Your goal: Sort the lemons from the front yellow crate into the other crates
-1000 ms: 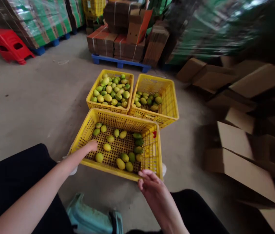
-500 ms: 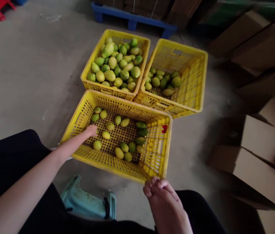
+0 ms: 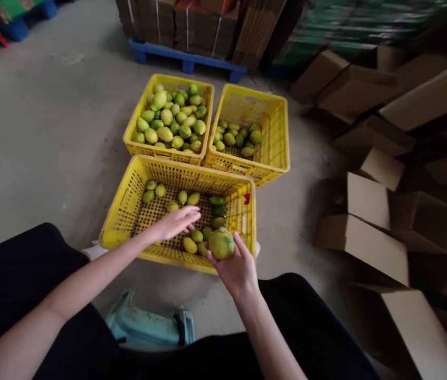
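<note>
My right hand [image 3: 239, 266] holds a large green-yellow lemon [image 3: 221, 243] over the right front part of the near yellow crate [image 3: 117, 219]. To its left, my left hand [image 3: 178, 220] hovers above the same crate, fingers stretched out and nothing seen in them. Several lemons lie spread on the crate's holed floor: a small group [image 3: 148, 196] at the far left, a pair [image 3: 193, 199] near the middle, and darker green ones [image 3: 218, 200] along the right wall. My left hand and forearm hide part of the floor.
Behind stand a yellow crate [image 3: 128, 138] heaped with lemons and another yellow crate [image 3: 282, 138] with fewer. Open cardboard boxes [image 3: 376, 250] crowd the right side. Stacked cardboard rests on a blue pallet [image 3: 187, 64] at the back. A turquoise plastic stool [image 3: 148, 322] sits between my legs.
My left hand has moved right, away from the crate's left side, and opened. My right hand has risen from the front edge, now showing a lemon. The view has shifted.
</note>
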`<state>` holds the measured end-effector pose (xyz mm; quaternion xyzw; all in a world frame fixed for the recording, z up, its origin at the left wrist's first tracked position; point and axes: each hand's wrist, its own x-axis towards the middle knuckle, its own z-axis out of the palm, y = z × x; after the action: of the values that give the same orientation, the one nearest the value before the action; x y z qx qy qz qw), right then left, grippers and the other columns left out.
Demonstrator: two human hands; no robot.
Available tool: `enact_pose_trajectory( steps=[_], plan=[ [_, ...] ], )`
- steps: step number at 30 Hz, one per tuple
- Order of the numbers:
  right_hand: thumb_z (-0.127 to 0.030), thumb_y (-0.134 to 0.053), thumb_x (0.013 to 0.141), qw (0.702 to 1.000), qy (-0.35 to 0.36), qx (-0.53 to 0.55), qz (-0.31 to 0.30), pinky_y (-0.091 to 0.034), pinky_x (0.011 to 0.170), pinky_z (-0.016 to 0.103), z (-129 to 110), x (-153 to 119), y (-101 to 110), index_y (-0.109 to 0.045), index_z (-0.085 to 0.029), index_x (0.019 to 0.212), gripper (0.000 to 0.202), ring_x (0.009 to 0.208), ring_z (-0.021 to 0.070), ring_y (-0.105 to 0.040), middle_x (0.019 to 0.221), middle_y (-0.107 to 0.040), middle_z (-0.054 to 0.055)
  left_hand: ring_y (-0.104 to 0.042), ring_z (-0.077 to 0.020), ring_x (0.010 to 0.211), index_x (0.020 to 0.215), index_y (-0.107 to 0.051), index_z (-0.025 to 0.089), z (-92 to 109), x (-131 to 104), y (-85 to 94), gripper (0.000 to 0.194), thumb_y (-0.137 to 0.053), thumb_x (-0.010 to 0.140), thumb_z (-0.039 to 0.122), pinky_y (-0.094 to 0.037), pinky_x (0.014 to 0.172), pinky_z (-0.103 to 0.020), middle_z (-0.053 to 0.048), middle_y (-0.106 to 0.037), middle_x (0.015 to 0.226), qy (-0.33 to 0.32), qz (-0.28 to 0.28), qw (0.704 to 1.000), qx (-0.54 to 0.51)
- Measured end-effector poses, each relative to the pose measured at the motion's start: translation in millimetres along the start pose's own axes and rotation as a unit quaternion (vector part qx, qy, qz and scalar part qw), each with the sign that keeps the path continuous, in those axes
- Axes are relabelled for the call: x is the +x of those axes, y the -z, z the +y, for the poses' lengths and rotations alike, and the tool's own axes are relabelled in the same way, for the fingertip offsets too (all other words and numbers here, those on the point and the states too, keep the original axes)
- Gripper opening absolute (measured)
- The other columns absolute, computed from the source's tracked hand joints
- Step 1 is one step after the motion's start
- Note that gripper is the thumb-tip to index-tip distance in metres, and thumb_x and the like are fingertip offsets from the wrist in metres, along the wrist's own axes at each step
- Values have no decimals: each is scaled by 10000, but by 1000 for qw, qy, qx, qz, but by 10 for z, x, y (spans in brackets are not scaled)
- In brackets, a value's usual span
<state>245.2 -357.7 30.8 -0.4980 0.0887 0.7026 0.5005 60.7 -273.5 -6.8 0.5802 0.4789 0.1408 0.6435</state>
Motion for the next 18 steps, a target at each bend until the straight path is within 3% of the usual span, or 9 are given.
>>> enact_pose_trajectory(
  steps=[2,3,5,8,12,16,18],
  plan=[
    [-296,-864,611,1000,7,6,30,-544,567,267,3,11,41,-692,-218,846,301,707,204,-707,803,-757,24,-691,-225,1079,1235,-651,196,-326,79,198,385,-496,949,402,-540,923,-322,-94,-697,1288,27,114,985,126],
    [-272,-846,628,999,4,7,39,-535,543,254,10,9,67,-685,-214,833,267,688,196,-700,794,-753,26,-686,-214,1073,1128,-685,204,-518,125,309,299,-495,937,332,-529,952,-321,-68,-733,1182,73,166,962,206],
    [-264,-815,664,999,-7,5,48,-540,532,254,27,-16,125,-685,-204,845,232,673,193,-694,804,-754,43,-665,-260,1103,1000,-695,162,-890,191,501,228,-505,890,221,-498,1014,-381,-107,-730,1083,128,205,935,259],
    [-290,-788,700,998,-16,2,59,-557,532,273,29,-107,192,-687,-198,903,244,656,199,-693,816,-760,62,-629,-280,1176,979,-680,151,-1286,229,622,197,-554,831,188,-457,1069,-386,-138,-670,1178,148,210,921,294],
    [-377,-747,742,999,-15,4,44,-522,468,270,2,-210,174,-674,-177,905,268,536,180,-651,766,-762,83,-648,-277,1154,1031,-644,156,-1467,401,507,265,-633,766,171,-474,1032,-378,-145,-646,1216,149,170,922,315],
    [-426,-715,757,998,-6,19,58,-427,374,236,13,-151,60,-639,-186,861,272,398,149,-570,669,-741,66,-663,-319,1126,1030,-598,136,-1477,841,372,266,-655,805,266,-505,926,-395,-143,-677,1124,153,154,917,336],
    [-474,-709,761,996,-11,38,75,-397,355,220,30,-100,14,-635,-195,857,304,386,142,-560,641,-729,54,-671,-355,1097,990,-594,133,-1481,1086,344,307,-675,820,375,-521,853,-405,-127,-695,1023,147,166,930,294]
  ],
)
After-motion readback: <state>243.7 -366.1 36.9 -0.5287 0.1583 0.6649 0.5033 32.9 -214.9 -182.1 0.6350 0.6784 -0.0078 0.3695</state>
